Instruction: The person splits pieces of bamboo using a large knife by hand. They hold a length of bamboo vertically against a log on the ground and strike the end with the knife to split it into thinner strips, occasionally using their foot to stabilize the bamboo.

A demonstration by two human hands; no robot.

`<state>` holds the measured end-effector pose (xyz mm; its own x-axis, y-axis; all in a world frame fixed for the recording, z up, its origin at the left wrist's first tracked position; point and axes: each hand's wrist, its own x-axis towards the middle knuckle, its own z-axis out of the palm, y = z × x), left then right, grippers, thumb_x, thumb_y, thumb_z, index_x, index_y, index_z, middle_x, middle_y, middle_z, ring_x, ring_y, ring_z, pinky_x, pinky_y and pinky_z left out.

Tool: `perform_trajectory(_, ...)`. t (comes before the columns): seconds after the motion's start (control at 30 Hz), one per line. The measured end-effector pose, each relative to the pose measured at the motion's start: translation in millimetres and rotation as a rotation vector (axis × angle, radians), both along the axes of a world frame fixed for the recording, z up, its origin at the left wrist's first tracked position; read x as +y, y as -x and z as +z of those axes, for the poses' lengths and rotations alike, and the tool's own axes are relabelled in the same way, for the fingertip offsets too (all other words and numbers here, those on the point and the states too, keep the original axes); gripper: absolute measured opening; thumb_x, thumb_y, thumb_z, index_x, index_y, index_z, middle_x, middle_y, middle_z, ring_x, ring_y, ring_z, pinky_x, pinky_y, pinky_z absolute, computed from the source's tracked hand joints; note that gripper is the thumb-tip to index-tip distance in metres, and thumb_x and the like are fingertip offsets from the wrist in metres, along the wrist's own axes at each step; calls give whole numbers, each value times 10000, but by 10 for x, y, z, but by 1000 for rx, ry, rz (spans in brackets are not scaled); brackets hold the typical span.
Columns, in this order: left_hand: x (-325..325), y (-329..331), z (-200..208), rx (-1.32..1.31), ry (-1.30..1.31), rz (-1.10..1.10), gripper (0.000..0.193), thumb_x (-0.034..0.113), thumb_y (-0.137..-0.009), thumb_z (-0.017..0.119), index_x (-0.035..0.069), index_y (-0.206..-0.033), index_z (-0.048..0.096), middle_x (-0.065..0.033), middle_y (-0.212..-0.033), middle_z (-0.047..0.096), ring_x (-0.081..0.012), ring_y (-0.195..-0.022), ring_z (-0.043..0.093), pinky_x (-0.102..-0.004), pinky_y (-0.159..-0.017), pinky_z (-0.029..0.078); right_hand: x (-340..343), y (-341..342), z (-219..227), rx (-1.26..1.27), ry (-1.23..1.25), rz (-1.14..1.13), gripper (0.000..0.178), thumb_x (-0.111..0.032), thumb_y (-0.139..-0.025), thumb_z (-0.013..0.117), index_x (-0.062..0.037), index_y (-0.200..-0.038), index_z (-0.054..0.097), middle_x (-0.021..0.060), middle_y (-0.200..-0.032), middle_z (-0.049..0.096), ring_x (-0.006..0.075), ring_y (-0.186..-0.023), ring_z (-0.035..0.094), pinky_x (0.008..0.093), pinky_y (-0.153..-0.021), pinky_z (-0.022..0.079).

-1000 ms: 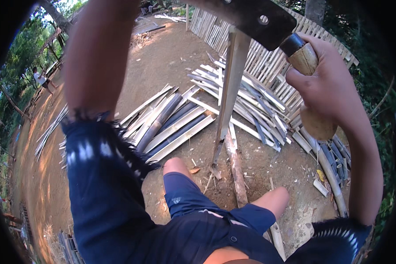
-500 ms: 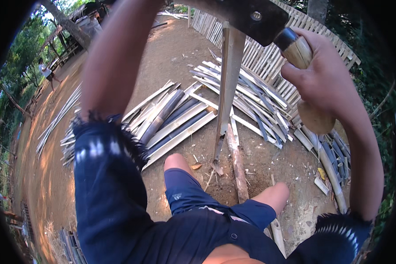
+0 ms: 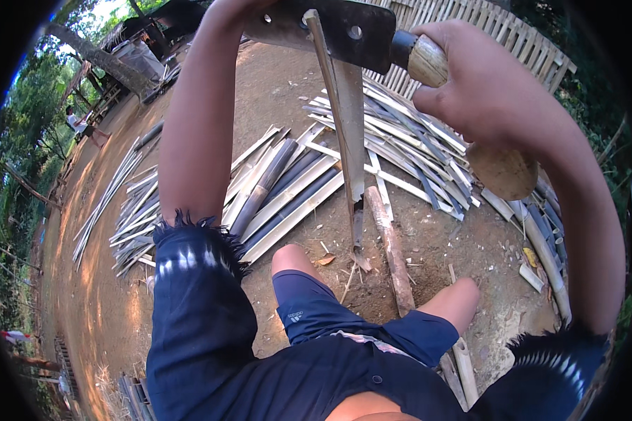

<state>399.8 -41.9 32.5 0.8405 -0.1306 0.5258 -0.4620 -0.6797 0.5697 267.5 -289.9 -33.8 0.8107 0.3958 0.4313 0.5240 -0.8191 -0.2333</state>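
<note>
Right hand clenched round the wooden handle of the knife; left hand cut off by the top edge, can't tell its grip. Bamboo stands near-upright, centre, knife at its upper end. Split looks open up top only; lower length looks joined, so most left. Cut strips lie piled beyond: straight, pale inside, dark skin. Blade flat, dark, holed.

The ground in front of you is brown dirt. Piles of split bamboo lie on it. Nearer you lie a log, an orange leaf and little pale chips.
</note>
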Motion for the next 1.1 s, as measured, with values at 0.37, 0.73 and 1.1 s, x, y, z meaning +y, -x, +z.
perform_trajectory(0.37,288,-350,-1043,-53,-112,58,493,415,-1017,470,0,-1268,563,-138,-1083,646,-245,-1016,603,-392,-874,467,242,-197,-544,335,78,89,361,-56,-827,724,98,-1131,605,259,-1004,687,354,-976,708,430,-903,561)
perform_trajectory(0.73,804,-851,-1347,101,141,-502,513,426,-1044,515,34,-1374,525,-133,-1195,716,-198,-1152,637,-357,-967,494,722,292,-548,726,-431,227,382,-148,-878,641,141,-1106,538,308,-970,662,378,-966,705,449,-855,549)
perform_trajectory(1.1,634,643,-1312,-116,824,-19,446,389,-1065,472,-29,-1132,612,-85,-982,687,-183,-898,649,-365,-829,527,1240,547,-911,749,-891,243,527,-71,-880,618,158,-1248,319,383,-1130,563,476,-1104,618,490,-989,488)
